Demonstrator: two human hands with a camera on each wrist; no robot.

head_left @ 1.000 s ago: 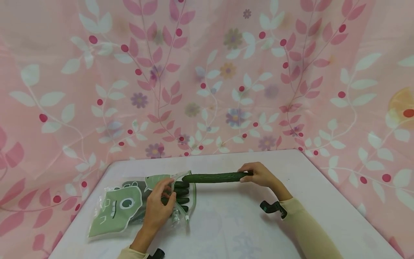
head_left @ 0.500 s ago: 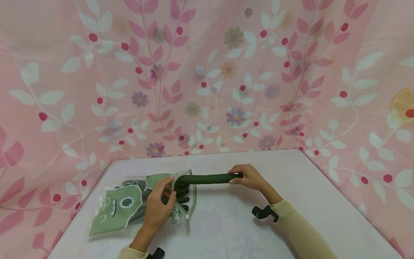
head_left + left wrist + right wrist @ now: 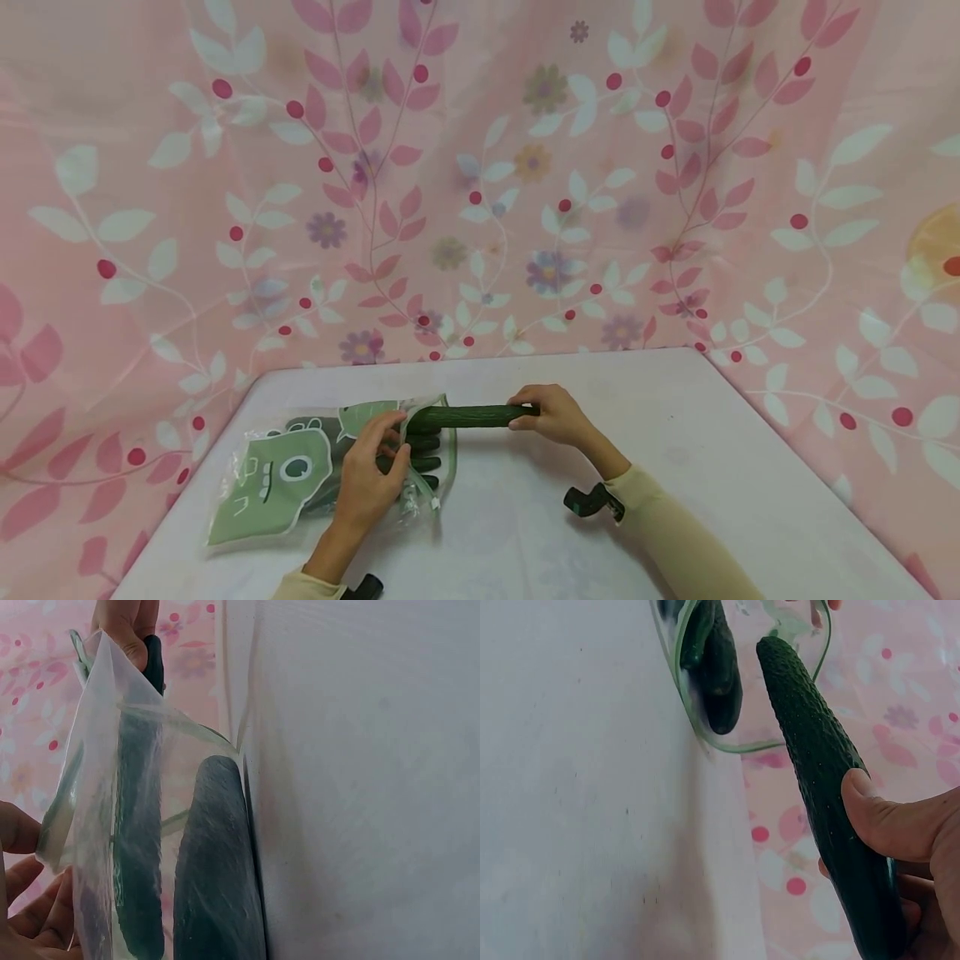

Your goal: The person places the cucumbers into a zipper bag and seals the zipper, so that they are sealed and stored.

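My right hand [image 3: 557, 417] grips one end of a dark green cucumber [image 3: 476, 416], held level above the table. Its far end lies inside the mouth of a clear zip bag [image 3: 251, 487] printed with a green cartoon creature. Several more cucumbers [image 3: 422, 463] are in the bag, their ends showing at the opening. With thumb and fingers, my left hand [image 3: 369, 477] pinches the bag's upper edge. Through the plastic in the left wrist view, the held cucumber [image 3: 139, 832] stands apart from one lying on the table side [image 3: 217, 862]. The right thumb [image 3: 866, 784] presses along the cucumber.
A white-covered table [image 3: 510, 533] carries the bag on its left half. Behind it hangs a pink curtain [image 3: 480, 167] with leaves and flowers. The bag's zip slider [image 3: 435, 502] sits at the near corner of its mouth.
My right hand has moved left, taking the cucumber's leading end from just outside the bag's mouth to inside it. My left hand stays at the bag's edge.
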